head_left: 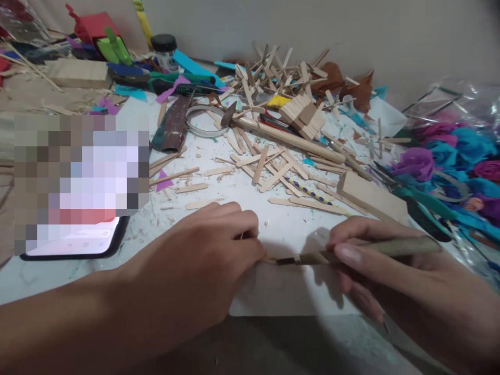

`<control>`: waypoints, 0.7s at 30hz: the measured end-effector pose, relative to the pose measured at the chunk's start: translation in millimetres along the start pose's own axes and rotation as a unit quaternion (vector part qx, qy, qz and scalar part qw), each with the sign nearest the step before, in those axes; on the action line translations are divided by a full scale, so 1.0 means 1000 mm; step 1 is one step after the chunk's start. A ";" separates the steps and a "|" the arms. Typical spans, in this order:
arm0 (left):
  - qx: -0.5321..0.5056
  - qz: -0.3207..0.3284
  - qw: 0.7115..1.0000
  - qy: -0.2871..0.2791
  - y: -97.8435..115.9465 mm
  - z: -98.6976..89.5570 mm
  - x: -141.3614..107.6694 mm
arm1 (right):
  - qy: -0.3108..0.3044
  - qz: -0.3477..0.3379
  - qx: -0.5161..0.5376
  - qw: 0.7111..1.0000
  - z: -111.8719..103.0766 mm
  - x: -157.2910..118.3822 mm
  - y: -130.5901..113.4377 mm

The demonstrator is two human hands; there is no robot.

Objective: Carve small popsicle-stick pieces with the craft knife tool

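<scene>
My right hand (375, 260) is closed around a slim tool with a wooden handle (406, 246); whether it is a carving knife, a chisel or a brush I cannot tell. Its narrow dark front end (287, 261) points left, reaching close to the fingertips of my left hand (219, 250). Those left fingers are curled and pressed together low over the white table near its front edge. Something small and pale brown shows at their tips, too little to name, and the rest is hidden by the hand.
Popsicle sticks (273, 166) lie scattered ahead, beside a hammer (289, 138), a tape roll (208, 121) and a wooden block (373, 198). Green-handled pliers (425, 208) rest at right near crepe-paper flowers (414, 161). A phone (78, 247), mostly blurred out, stands at left.
</scene>
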State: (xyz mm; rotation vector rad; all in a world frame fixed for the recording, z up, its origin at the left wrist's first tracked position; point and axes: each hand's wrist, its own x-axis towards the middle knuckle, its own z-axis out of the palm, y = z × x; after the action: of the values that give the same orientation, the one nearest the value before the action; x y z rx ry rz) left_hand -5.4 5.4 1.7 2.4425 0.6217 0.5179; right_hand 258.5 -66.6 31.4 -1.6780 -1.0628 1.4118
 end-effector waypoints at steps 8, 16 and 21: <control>-0.027 -0.014 0.999 -0.011 0.000 -0.002 0.001 | -0.032 0.040 0.052 0.997 0.003 0.005 -0.001; -0.036 0.003 0.999 -0.002 -0.003 0.001 0.000 | 0.023 0.101 0.111 0.988 0.006 -0.010 0.018; -0.024 -0.002 1.000 -0.002 -0.001 0.001 0.002 | 0.040 0.125 0.133 0.982 0.010 -0.017 0.025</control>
State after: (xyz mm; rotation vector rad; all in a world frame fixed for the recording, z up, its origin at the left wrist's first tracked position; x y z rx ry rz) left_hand -3.3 7.1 0.2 2.3963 0.6054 0.5213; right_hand 251.5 -93.1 14.6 -1.6951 -0.6016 1.5520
